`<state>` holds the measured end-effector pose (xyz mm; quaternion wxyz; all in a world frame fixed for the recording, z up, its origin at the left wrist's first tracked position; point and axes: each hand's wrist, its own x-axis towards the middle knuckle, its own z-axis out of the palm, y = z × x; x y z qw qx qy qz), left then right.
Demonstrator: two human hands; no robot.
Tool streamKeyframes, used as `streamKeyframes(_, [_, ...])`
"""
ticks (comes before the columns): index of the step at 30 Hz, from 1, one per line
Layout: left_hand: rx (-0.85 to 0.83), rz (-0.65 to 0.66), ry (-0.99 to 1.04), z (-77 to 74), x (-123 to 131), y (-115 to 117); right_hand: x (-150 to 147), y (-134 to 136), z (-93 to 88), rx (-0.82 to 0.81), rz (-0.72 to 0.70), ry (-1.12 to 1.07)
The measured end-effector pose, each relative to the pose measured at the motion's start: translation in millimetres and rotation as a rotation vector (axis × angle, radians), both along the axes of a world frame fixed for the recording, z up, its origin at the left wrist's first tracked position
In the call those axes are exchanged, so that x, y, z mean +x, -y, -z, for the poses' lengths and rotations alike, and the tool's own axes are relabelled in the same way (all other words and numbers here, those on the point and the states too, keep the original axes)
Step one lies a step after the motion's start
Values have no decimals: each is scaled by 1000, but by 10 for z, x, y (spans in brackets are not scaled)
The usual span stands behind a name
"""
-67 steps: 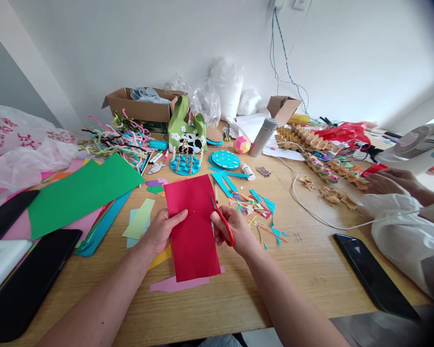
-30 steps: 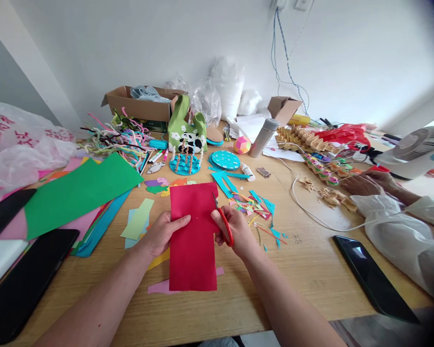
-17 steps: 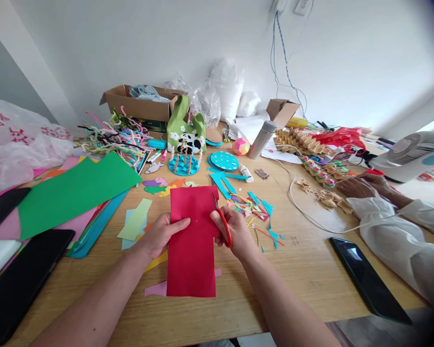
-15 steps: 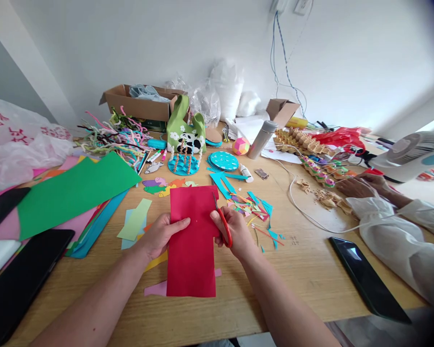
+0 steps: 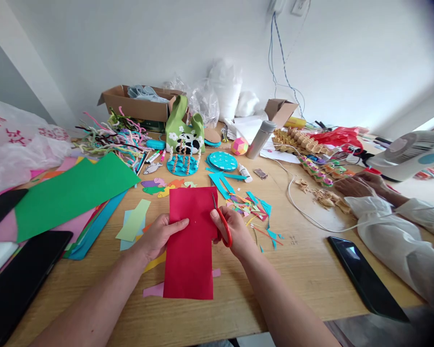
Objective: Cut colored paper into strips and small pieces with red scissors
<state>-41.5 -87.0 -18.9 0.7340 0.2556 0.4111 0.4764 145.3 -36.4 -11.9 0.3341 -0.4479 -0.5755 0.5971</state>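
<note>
A red paper sheet (image 5: pixel 190 250) hangs upright over the wooden table (image 5: pixel 304 279) between my two hands. My left hand (image 5: pixel 158 236) pinches its left edge, thumb on the front. My right hand (image 5: pixel 234 231) is closed round red-handled scissors (image 5: pixel 222 222), whose blades point up along the sheet's right edge. A pink scrap (image 5: pixel 154 289) and a yellow scrap (image 5: pixel 155 261) lie under the sheet.
A green sheet (image 5: pixel 72 193) tops a stack of coloured paper at left, with black tablets (image 5: pixel 20 282) nearer me. Paper scraps (image 5: pixel 255 207), blue discs (image 5: pixel 222 161), pipe cleaners (image 5: pixel 112 137), boxes and a flask (image 5: pixel 256 140) crowd the back. Another person's hands (image 5: pixel 354 185) work at right, beside a phone (image 5: pixel 365 277) and fan (image 5: pixel 408 154).
The red sheet has slid a little lower and toward me between my hands. My grip on the sheet and the scissors is the same. The view shifted slightly.
</note>
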Motion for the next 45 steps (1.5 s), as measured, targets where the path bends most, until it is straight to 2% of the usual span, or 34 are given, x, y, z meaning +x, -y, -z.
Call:
streamKeyframes(10, [-18,46,-13,8,1,13,-28,20,-98,44,77,4])
streamKeyframes(15, [-17,48,-8,22,-5,14,-30,6,-54,38,76,-47])
streamKeyframes(21, [-7,55,-3,16,4,11,10,-11,12,16,46,-5])
streamKeyframes(33, [-46,91,-17,21,0,9,-11,9,-56,2,60,-61])
streamKeyframes(38, [-39,99,0,7,-49,2,9,-8,-21,-33,34,-53])
streamKeyframes(40, [-46,30,5,-30,-128,-22,22,-24,4,-47,23,-86])
streamKeyframes(41, [-55,-45,1,-55,-180,-39,28,-32,13,-53,18,-110])
streamKeyframes(44, [-78,-408,56,-145,-350,-100,38,-50,22,-37,25,-194])
streamKeyframes(45, [-105,-480,87,-175,-398,-118,37,-54,18,-15,35,-218])
